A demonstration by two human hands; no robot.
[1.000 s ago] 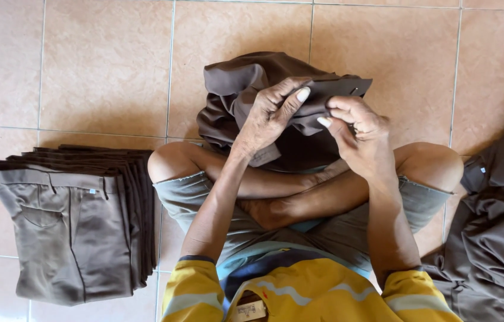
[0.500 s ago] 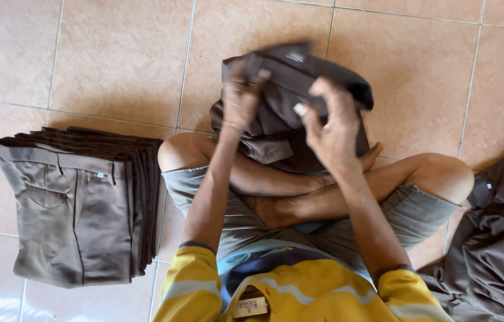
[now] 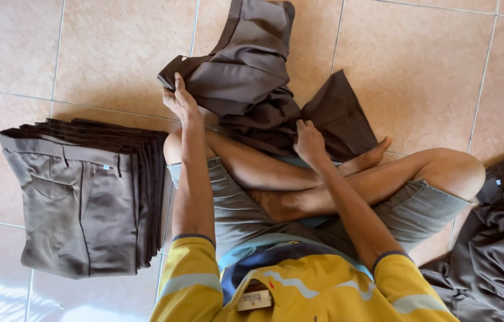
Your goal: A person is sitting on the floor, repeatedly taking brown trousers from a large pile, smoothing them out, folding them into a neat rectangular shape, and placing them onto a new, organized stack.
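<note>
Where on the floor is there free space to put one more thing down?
Bare tile lies above the folded stack, and at upper right beyond the brown trousers. It is crowded around the crossed legs, where the left hand and right hand touch the cloth, and by the loose pile.

You wear a yellow shirt (image 3: 299, 292) with short sleeves, each crossed by a pale grey band and edged in dark blue at the cuff. A small label (image 3: 256, 300) shows inside the collar. Your shorts (image 3: 234, 209) are grey-green with fine stripes. Your forearms, legs and feet are bare, as are your left hand (image 3: 181, 102) and right hand (image 3: 309, 142).
</note>
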